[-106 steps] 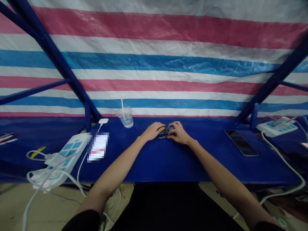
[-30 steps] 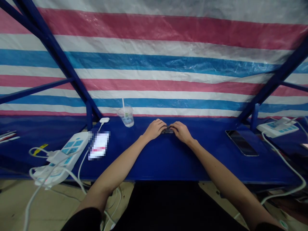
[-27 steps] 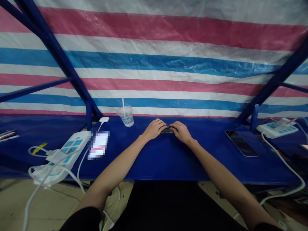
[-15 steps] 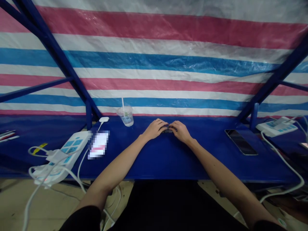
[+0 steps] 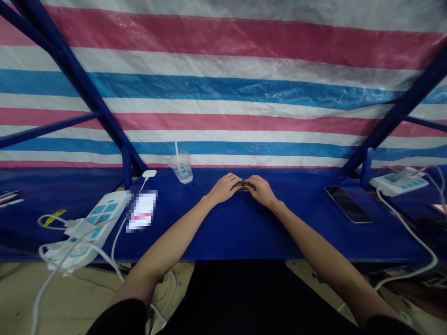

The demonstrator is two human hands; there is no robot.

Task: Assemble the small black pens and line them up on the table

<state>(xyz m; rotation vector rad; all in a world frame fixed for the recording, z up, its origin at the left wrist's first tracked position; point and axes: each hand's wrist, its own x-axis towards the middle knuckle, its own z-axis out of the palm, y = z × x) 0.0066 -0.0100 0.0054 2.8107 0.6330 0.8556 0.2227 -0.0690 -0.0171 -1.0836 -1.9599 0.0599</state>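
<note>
Dark slivers of a small object show between the left hand and the right hand, near the far edge of the blue bench and about midway along it. The hands are together, curled over the object from either side, with the fingertips meeting above it. They hide nearly all of it, so its exact form is hard to make out, and it may be more than one piece. Whether they clamp it or only rest on it, I cannot tell from this view. The step in hand looks like close fingertip handling of that object, and with so little of it exposed, any fine adjustment would depend on those fingertips. Up the bench to the left stand a clear plastic cup with a straw and a white charger. A white power strip lies nearer the left edge, beside a pixelated rectangle. To the right lie a smartphone and a second power strip, and a striped tarpaulin hangs behind the bench.
</note>
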